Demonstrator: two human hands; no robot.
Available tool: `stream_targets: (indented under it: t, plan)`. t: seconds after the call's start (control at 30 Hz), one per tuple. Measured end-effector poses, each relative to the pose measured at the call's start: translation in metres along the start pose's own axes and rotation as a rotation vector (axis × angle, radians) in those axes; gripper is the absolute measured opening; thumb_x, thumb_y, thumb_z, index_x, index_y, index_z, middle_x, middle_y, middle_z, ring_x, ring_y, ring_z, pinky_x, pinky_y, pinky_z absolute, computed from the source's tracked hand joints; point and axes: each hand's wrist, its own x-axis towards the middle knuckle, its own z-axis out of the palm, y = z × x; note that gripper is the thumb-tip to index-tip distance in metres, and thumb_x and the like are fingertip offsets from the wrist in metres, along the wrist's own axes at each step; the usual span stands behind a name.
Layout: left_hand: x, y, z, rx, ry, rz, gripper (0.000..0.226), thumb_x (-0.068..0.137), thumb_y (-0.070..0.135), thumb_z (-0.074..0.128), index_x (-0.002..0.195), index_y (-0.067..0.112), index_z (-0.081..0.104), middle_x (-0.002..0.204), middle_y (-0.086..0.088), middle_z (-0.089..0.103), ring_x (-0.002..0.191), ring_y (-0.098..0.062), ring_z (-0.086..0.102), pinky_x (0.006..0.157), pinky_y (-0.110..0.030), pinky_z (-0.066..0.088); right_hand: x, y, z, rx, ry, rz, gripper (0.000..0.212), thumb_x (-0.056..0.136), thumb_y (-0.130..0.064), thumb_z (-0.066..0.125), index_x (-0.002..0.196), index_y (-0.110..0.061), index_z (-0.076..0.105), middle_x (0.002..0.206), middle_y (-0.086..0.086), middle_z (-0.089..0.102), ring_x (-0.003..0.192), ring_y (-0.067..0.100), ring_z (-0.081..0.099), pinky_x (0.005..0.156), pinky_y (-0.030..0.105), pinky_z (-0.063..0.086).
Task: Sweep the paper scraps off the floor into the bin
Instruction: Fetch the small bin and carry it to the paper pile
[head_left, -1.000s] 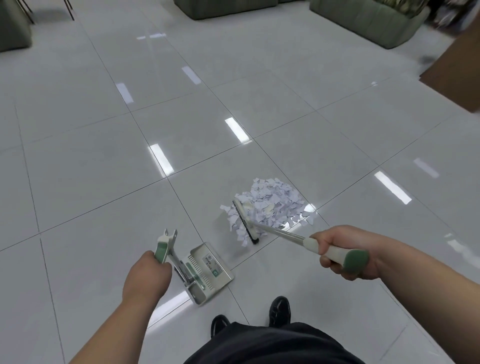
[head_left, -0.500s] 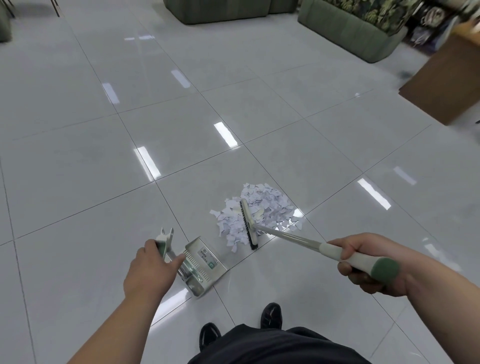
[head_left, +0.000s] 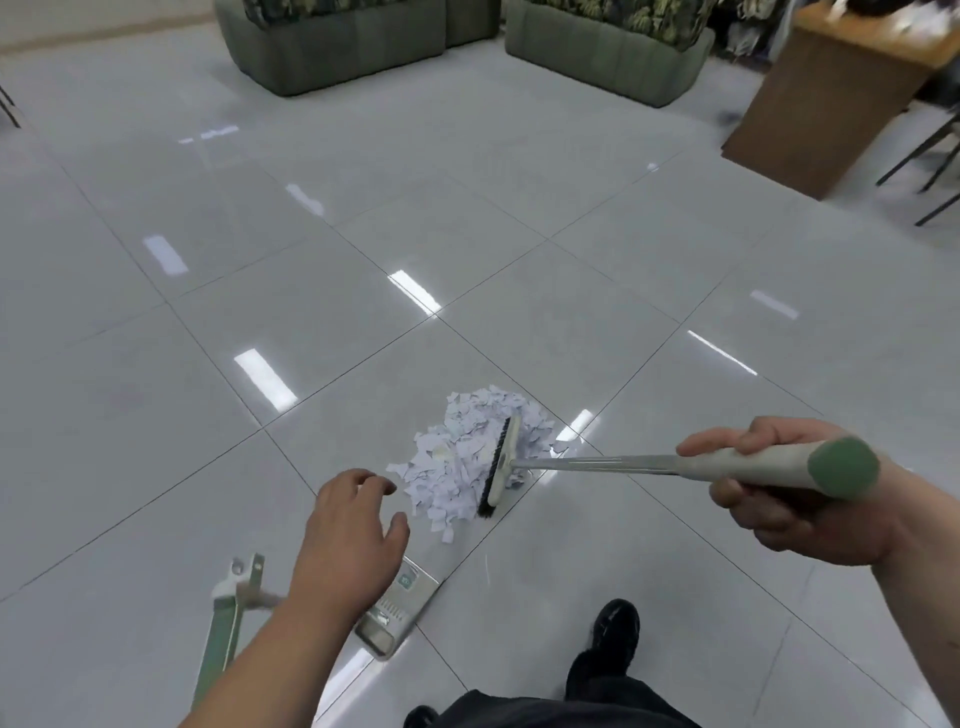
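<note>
While the right hand (head_left: 789, 499) wraps its fingers firmly round the pale grip of a short broom (head_left: 597, 462), the left hand (head_left: 348, 535) hangs with fingers spread and loose, holding nothing, above a metal dustpan (head_left: 402, 603) on the grey tiled floor (head_left: 156, 467). The paper scraps (head_left: 457, 457) lie in one heap in mid-floor, well away from the floor's far edge, where green sofas (head_left: 332, 47) stand. The broom head (head_left: 501, 467) rests on the heap, dark bristles on the side nearer the dustpan, with some scraps beyond it. The dustpan sits near the heap but apart from it, bare tile between them; much of the pan is hidden under the left hand and wrist. Its green handle (head_left: 221, 639) shows left of the forearm, blurred, with no hand on it. A black shoe (head_left: 615, 634) shows near the bottom. No separate bin is in view.

The step in hand looks like drawing the heap into the dustpan. To do it well, the left hand should probably steady the pan and press its lip flat to the tile, facing the heap. The broom should start behind the farthest scraps and pull in short, low strokes, since light paper is likely to flutter aside or slip under a raised lip.
</note>
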Motion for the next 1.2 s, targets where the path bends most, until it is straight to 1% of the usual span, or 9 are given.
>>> stream_targets:
  t: [0.2, 0.33, 0.4, 0.5, 0.6, 0.7, 0.8, 0.9, 1.2]
  plan:
    - [0.058, 0.124, 0.039, -0.033, -0.104, 0.254, 0.027, 0.094, 0.033, 0.059, 0.119, 0.025, 0.063, 0.126, 0.010, 0.051, 0.127, -0.014, 0.043, 0.100, -0.026, 0.041, -0.044, -0.062, -0.093, 0.051, 0.126, -0.378, 0.038, 0.068, -0.047, 0.067, 0.082, -0.012, 0.066, 0.074, 0.017, 0.058, 0.054, 0.027, 0.053, 0.054, 0.029, 0.019]
    - [0.110, 0.242, 0.067, -0.044, -0.139, 0.339, 0.025, 0.096, 0.033, 0.057, 0.120, 0.026, 0.060, 0.125, 0.014, 0.049, 0.126, -0.009, 0.042, 0.096, -0.023, 0.040, -0.065, -0.115, -0.165, 0.058, 0.204, -0.586, 0.075, 0.078, -0.081, 0.033, 0.094, -0.013, 0.059, 0.093, 0.041, 0.067, 0.063, 0.046, 0.069, 0.040, 0.027, 0.032]
    - [0.132, 0.303, 0.084, -0.058, -0.151, 0.365, 0.025, 0.097, 0.033, 0.056, 0.121, 0.028, 0.058, 0.125, 0.017, 0.047, 0.124, -0.006, 0.040, 0.091, -0.020, 0.037, -0.078, -0.141, -0.200, 0.031, 0.143, -0.678, 0.089, 0.072, -0.090, 0.037, 0.110, -0.012, 0.053, 0.107, 0.043, 0.065, 0.081, 0.052, 0.071, 0.043, 0.032, 0.040]
    - [0.156, 0.389, 0.110, -0.126, -0.185, 0.374, 0.026, 0.097, 0.032, 0.057, 0.123, 0.031, 0.055, 0.123, 0.023, 0.042, 0.121, -0.003, 0.040, 0.087, -0.018, 0.036, -0.100, -0.183, -0.251, -0.069, 0.281, -0.783, 0.078, 0.076, -0.068, 0.068, 0.123, -0.009, 0.046, 0.103, 0.036, 0.070, 0.087, 0.050, 0.072, 0.049, 0.031, 0.046]
    - [0.178, 0.465, 0.135, -0.182, -0.203, 0.421, 0.026, 0.095, 0.032, 0.059, 0.122, 0.034, 0.055, 0.123, 0.025, 0.043, 0.117, -0.004, 0.045, 0.088, -0.020, 0.039, -0.118, -0.223, -0.293, -0.382, 0.711, -0.772, 0.035, 0.102, -0.038, 0.054, 0.111, -0.004, 0.055, 0.072, 0.018, 0.074, 0.057, 0.026, 0.071, 0.050, 0.030, 0.044]
    - [0.199, 0.532, 0.157, -0.219, -0.240, 0.471, 0.025, 0.094, 0.032, 0.061, 0.117, 0.040, 0.052, 0.121, 0.028, 0.043, 0.116, -0.003, 0.046, 0.086, -0.018, 0.039, -0.126, -0.248, -0.332, -0.733, 1.059, -0.716, 0.035, 0.098, -0.056, 0.049, 0.088, -0.025, 0.059, 0.065, 0.002, 0.068, 0.058, 0.015, 0.063, 0.056, 0.032, 0.047]
    - [0.220, 0.589, 0.176, -0.238, -0.273, 0.511, 0.030, 0.095, 0.033, 0.060, 0.117, 0.046, 0.045, 0.123, 0.030, 0.042, 0.113, -0.006, 0.049, 0.086, -0.020, 0.039, -0.123, -0.259, -0.376, -0.749, 1.306, -0.835, 0.042, 0.094, -0.063, 0.046, 0.076, -0.025, 0.052, 0.080, 0.001, 0.057, 0.080, 0.017, 0.054, 0.065, 0.034, 0.044]
    - [0.248, 0.645, 0.199, -0.255, -0.318, 0.547, 0.035, 0.094, 0.032, 0.061, 0.119, 0.047, 0.041, 0.124, 0.030, 0.041, 0.111, -0.007, 0.052, 0.088, -0.022, 0.041, -0.118, -0.264, -0.429, -0.426, 1.287, -1.008, 0.032, 0.098, -0.052, 0.052, 0.081, -0.025, 0.049, 0.080, -0.002, 0.054, 0.078, 0.012, 0.053, 0.069, 0.035, 0.044]
    - [0.360, 0.843, 0.301, -0.342, -0.426, 0.734, 0.034, 0.094, 0.028, 0.063, 0.117, 0.046, 0.044, 0.121, 0.037, 0.043, 0.116, 0.005, 0.049, 0.089, -0.020, 0.043, -0.091, -0.356, -0.620, -0.409, 1.381, -0.731, 0.011, 0.094, -0.029, 0.052, 0.087, -0.027, 0.045, 0.074, -0.001, 0.057, 0.064, 0.028, 0.059, 0.062, 0.048, 0.057]
